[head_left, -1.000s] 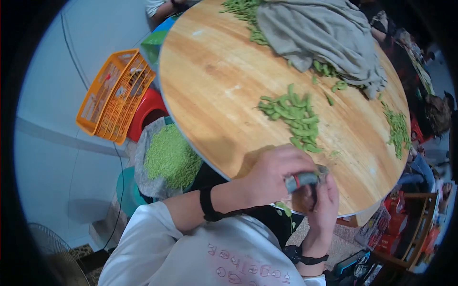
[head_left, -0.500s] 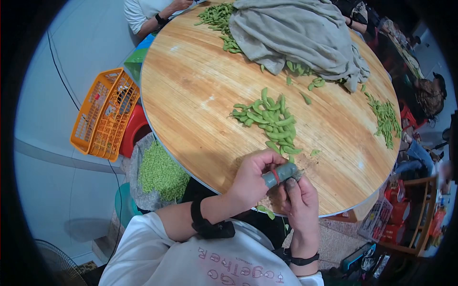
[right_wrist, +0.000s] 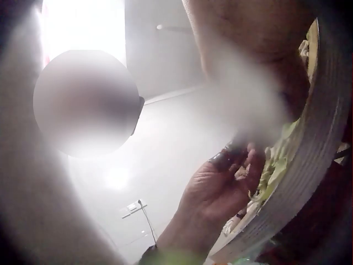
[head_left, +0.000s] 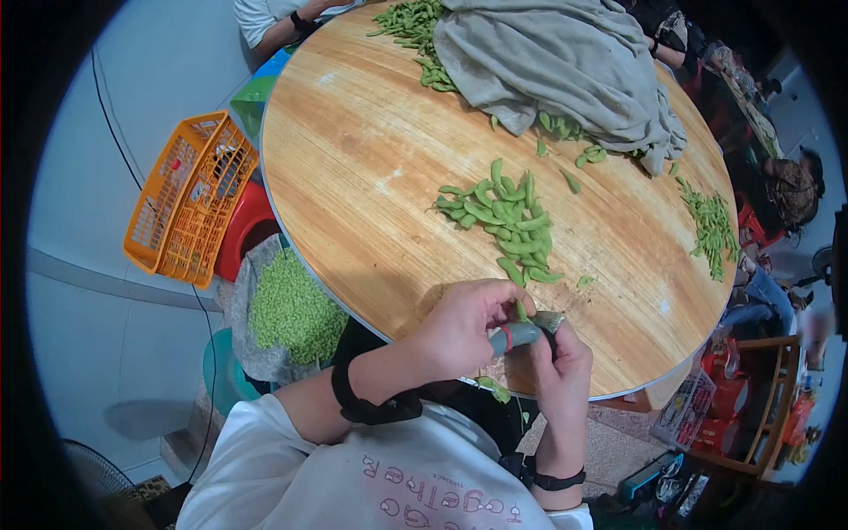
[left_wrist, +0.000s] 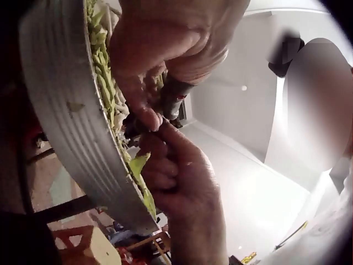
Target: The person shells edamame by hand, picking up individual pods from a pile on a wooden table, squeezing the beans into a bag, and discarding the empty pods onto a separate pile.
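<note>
My left hand point(head_left: 464, 327) is over the near edge of the round wooden table point(head_left: 353, 194), pinching a green soybean pod point(head_left: 522, 313) at its fingertips. A grey-green finger sleeve point(head_left: 521, 334) with a red band covers its thumb. Facing it, my right hand point(head_left: 565, 367) has curled fingers, and a ribbed grey cap point(head_left: 549, 321) sits on one fingertip. Both hands' fingertips meet in the left wrist view; what lies between the right fingers is hidden. Just beyond the hands lies a loose pile of pods point(head_left: 512, 221).
A grey cloth point(head_left: 556, 71) covers more pods at the back. Another pod heap point(head_left: 711, 230) lies at the right edge. Left of the table stand a cloth-lined container of shelled beans point(head_left: 296, 309), a red stool point(head_left: 243, 225) and an orange basket point(head_left: 190, 199). Green husks point(head_left: 493, 389) lie at the front edge.
The hands have stayed together at the front edge while the head view shifted. A green pod now shows between my left fingers, and the right fingers have turned against the left thumb sleeve.
</note>
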Available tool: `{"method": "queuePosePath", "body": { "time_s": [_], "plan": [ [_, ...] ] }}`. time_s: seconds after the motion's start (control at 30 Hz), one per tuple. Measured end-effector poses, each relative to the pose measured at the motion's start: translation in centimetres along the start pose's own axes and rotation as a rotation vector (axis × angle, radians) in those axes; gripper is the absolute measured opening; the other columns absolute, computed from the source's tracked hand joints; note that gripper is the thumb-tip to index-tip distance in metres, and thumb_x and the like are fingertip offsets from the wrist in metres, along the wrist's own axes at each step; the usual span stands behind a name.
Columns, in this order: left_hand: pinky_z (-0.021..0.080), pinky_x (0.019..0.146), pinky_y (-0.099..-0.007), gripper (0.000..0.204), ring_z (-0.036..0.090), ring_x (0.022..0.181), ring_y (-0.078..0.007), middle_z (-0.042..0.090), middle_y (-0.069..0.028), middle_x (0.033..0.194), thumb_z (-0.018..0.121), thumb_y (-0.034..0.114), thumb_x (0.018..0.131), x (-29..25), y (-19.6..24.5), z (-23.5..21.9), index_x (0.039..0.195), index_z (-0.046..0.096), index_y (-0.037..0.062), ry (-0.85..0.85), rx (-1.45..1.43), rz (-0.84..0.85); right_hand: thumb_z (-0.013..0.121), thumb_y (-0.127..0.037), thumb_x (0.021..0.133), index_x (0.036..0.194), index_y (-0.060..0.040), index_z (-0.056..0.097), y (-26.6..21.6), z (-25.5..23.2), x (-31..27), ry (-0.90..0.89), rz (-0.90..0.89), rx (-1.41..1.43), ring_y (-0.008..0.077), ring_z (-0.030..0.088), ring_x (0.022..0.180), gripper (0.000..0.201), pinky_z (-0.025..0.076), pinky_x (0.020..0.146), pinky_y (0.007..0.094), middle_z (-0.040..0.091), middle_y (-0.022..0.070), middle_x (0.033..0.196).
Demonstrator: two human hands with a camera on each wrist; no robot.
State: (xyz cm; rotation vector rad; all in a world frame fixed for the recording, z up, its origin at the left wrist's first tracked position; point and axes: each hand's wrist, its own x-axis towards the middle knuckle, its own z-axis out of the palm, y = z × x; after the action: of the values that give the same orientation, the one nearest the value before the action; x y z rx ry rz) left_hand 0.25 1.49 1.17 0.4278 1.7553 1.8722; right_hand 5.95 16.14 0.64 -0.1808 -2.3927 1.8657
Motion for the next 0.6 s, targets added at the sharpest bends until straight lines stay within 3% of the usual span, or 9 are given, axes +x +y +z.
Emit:
{"method": "queuePosePath", "body": {
  "time_s": [0.13, 0.2, 0.23, 0.3, 0.4, 0.43, 0.5, 0.53, 0.6],
  "plan": [
    [0.05, 0.063, -0.0211, 0.019, 0.059, 0.07, -0.0093, 0.059, -0.0025, 0.08, 0.059, 0.002, 0.084, 0.3, -0.6, -1.1, 0.101, 0.054, -0.0009, -0.101, -0.315, -0.081, 0.052, -0.003, 0.087, 0.086, 0.0025, 0.056, 0.2, 0.0, 0.0, -0.03, 0.067, 0.138, 0.0051, 0.045, 0.065, 0.007, 0.041, 0.059, 0.0214, 0.055, 0.0005, 0.069],
    [0.052, 0.065, -0.022, 0.025, 0.061, 0.071, -0.0125, 0.059, -0.0047, 0.083, 0.054, 0.003, 0.086, 0.4, -0.5, -1.5, 0.11, 0.051, -0.0008, -0.172, -0.464, -0.159, 0.052, -0.004, 0.087, 0.086, 0.0029, 0.056, -0.8, -0.1, -0.1, -0.052, 0.283, 0.308, 0.0056, 0.047, 0.067, 0.008, 0.041, 0.06, 0.0216, 0.056, 0.0011, 0.071],
    [0.052, 0.065, -0.022, 0.025, 0.061, 0.071, -0.0125, 0.059, -0.0047, 0.083, 0.054, 0.003, 0.086, 0.3, -0.4, -1.6, 0.11, 0.051, -0.0008, -0.171, -0.468, -0.155, 0.052, -0.004, 0.087, 0.086, 0.0029, 0.056, -0.9, 0.1, -0.1, -0.055, 0.282, 0.303, 0.0056, 0.047, 0.067, 0.008, 0.041, 0.06, 0.0216, 0.056, 0.0011, 0.071],
    [0.049, 0.06, -0.0209, 0.035, 0.059, 0.069, -0.0116, 0.057, -0.0046, 0.084, 0.051, 0.003, 0.088, 0.2, -0.2, -1.7, 0.122, 0.044, 0.0015, -0.186, -0.697, -0.271, 0.05, -0.006, 0.089, 0.086, 0.0012, 0.057, -1.1, 0.7, -0.3, -0.029, -0.002, -0.071, 0.005, 0.048, 0.065, 0.011, 0.04, 0.058, 0.0209, 0.056, 0.0004, 0.071],
    [0.045, 0.057, -0.021, 0.048, 0.056, 0.071, -0.0103, 0.054, -0.0039, 0.083, 0.051, -0.002, 0.086, 0.1, -0.4, -1.7, 0.131, 0.036, 0.0041, -0.2, -0.499, -0.206, 0.048, -0.01, 0.091, 0.087, -0.0002, 0.057, -0.6, -0.3, 0.3, -0.058, 0.075, -0.037, 0.0052, 0.047, 0.061, 0.014, 0.039, 0.055, 0.021, 0.054, -0.0001, 0.068],
    [0.045, 0.057, -0.021, 0.048, 0.056, 0.071, -0.0103, 0.054, -0.0039, 0.083, 0.051, -0.002, 0.086, 0.0, -0.4, -1.6, 0.131, 0.036, 0.0041, -0.203, -0.504, -0.205, 0.047, -0.012, 0.091, 0.093, -0.0014, 0.056, -0.6, -0.3, 0.8, 0.025, 0.133, 0.11, 0.0047, 0.044, 0.057, 0.013, 0.036, 0.052, 0.0196, 0.051, -0.001, 0.066],
    [0.042, 0.058, -0.0219, 0.058, 0.053, 0.072, -0.0095, 0.052, -0.0032, 0.08, 0.053, -0.004, 0.084, -0.4, -0.1, -1.3, 0.136, 0.03, 0.0056, -0.194, -0.174, -0.021, 0.048, -0.011, 0.091, 0.095, -0.0019, 0.054, -1.5, -0.5, 1.2, -0.011, 0.237, 0.263, 0.0042, 0.043, 0.056, 0.012, 0.035, 0.051, 0.0189, 0.05, -0.0016, 0.065],
    [0.042, 0.058, -0.0219, 0.058, 0.053, 0.072, -0.0095, 0.052, -0.0032, 0.08, 0.053, -0.004, 0.084, -0.5, -0.2, -1.2, 0.136, 0.03, 0.0056, -0.197, -0.175, -0.021, 0.049, -0.011, 0.091, 0.098, -0.0024, 0.053, -1.9, -0.5, 1.4, -0.047, 0.337, 0.424, 0.0038, 0.042, 0.055, 0.012, 0.034, 0.051, 0.0181, 0.048, -0.0022, 0.065],
    [0.044, 0.062, -0.0228, 0.067, 0.053, 0.075, -0.0089, 0.052, -0.0032, 0.08, 0.056, -0.006, 0.081, -0.6, -0.3, -1.1, 0.138, 0.023, 0.0062, -0.232, -0.114, 0.021, 0.051, -0.009, 0.09, 0.101, -0.0042, 0.051, -1.7, 0.1, 1.5, -0.04, 0.37, 0.45, 0.0021, 0.038, 0.051, 0.013, 0.03, 0.045, 0.017, 0.047, -0.0035, 0.064]
  ]
}}
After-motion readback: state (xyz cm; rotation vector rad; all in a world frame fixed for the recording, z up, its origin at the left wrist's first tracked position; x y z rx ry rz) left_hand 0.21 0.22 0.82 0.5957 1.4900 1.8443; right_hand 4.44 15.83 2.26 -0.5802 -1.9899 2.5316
